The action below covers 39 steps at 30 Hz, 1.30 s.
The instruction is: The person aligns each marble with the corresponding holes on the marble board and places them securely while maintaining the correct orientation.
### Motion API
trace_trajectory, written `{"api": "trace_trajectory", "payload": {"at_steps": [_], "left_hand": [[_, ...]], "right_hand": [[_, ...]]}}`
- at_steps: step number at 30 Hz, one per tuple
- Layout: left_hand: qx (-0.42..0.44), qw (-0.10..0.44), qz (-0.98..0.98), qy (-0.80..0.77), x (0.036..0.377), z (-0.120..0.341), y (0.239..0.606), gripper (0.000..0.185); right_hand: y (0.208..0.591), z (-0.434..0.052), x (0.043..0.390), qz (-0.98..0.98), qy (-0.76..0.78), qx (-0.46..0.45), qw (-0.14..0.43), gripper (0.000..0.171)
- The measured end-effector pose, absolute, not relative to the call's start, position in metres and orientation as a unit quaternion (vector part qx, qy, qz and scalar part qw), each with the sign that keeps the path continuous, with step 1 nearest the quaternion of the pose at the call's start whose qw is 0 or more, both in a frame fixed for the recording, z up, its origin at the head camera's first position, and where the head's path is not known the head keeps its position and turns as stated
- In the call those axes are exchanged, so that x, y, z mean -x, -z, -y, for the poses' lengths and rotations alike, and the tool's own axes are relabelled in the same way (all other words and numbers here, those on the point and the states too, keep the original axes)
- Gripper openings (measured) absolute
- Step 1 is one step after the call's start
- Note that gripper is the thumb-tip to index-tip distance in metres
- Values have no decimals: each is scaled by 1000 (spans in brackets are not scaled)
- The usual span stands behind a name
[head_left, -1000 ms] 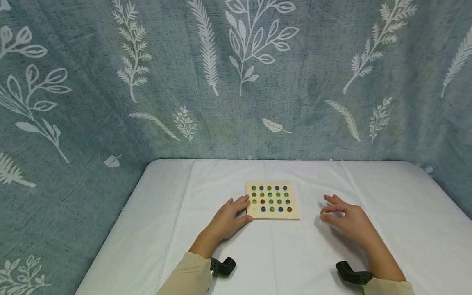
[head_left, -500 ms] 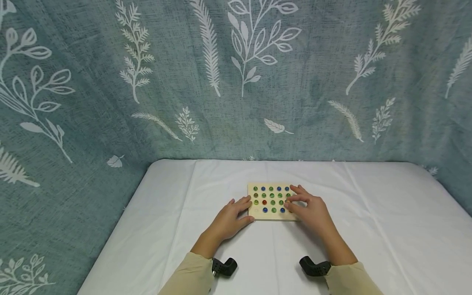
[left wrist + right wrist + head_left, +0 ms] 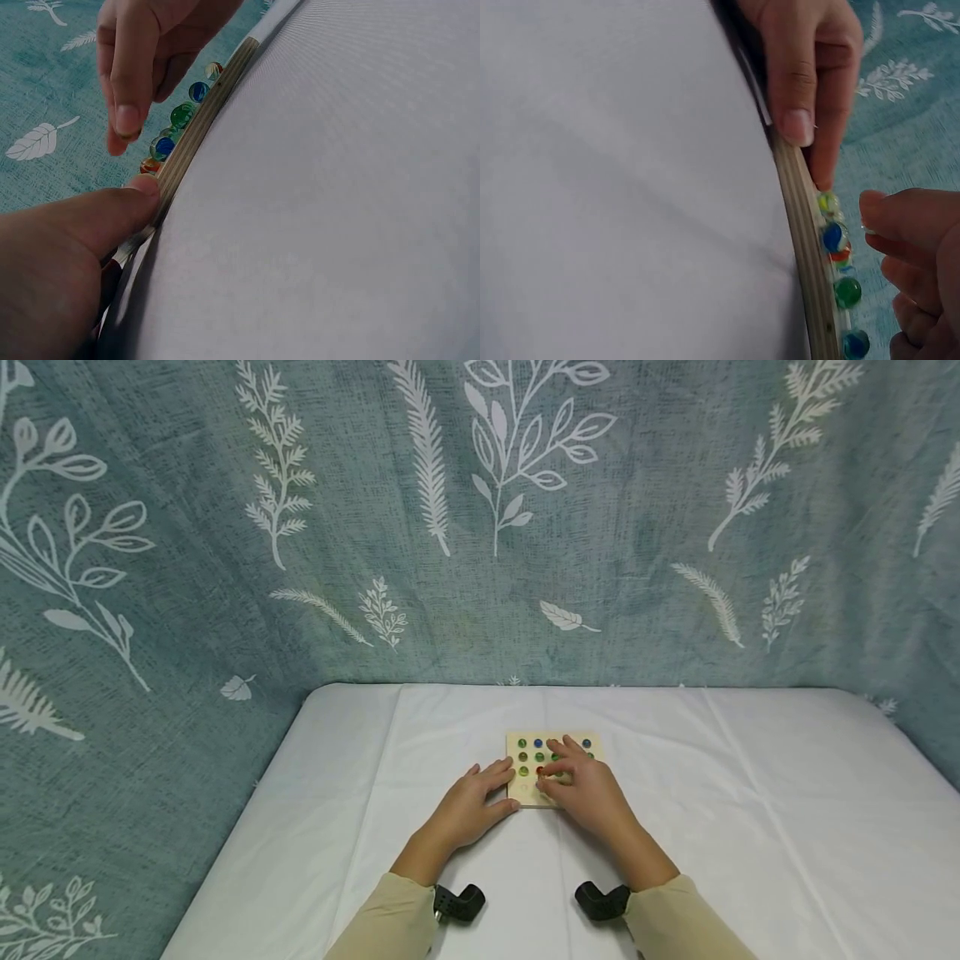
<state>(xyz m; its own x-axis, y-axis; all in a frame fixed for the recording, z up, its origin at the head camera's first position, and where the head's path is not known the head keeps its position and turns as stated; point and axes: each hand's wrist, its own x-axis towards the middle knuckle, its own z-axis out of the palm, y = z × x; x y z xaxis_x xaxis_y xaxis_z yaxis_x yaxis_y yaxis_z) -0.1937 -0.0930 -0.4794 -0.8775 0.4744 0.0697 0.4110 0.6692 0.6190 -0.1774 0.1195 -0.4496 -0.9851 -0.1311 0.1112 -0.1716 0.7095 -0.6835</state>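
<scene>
A pale wooden board (image 3: 532,799) lies on the white cloth, bearing rows of glass marbles in green, blue and red. At its near left corner a bare hollow shows. My left hand (image 3: 467,808) rests against the board's left side, fingers over the edge and thumb at the front corner. Over the board's front part, my right hand (image 3: 596,802) pinches a small brownish marble (image 3: 131,137) between thumb and forefinger. It is close to the hollow and hides much of the board's right half in the head view. Beneath the fingers sits a red marble (image 3: 540,771).
The white-covered table (image 3: 420,735) spreads around the board. Behind it hangs a blue-green curtain (image 3: 450,593) with white leaf prints. Black wrist-worn devices (image 3: 459,903) sit at both sleeves.
My right hand has swept left from beside the board to above it, carrying the pinched marble toward the near left corner. My left hand has stayed at the board's left edge.
</scene>
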Motion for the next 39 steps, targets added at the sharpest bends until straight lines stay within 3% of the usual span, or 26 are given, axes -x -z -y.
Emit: {"api": "trace_trajectory", "payload": {"at_steps": [6, 22, 32, 39], "left_hand": [[-253, 48, -909, -326, 194, 95, 480, 59], [-264, 43, -909, -319, 195, 96, 482, 59], [-264, 46, -908, -323, 194, 95, 482, 59], [-265, 39, -911, -313, 193, 97, 481, 59]], "right_hand": [[447, -109, 181, 939, -319, -128, 21, 15], [449, -95, 186, 954, -267, -134, 2, 6], [447, -95, 182, 955, -263, -136, 5, 7], [443, -105, 179, 953, -256, -158, 34, 17]]}}
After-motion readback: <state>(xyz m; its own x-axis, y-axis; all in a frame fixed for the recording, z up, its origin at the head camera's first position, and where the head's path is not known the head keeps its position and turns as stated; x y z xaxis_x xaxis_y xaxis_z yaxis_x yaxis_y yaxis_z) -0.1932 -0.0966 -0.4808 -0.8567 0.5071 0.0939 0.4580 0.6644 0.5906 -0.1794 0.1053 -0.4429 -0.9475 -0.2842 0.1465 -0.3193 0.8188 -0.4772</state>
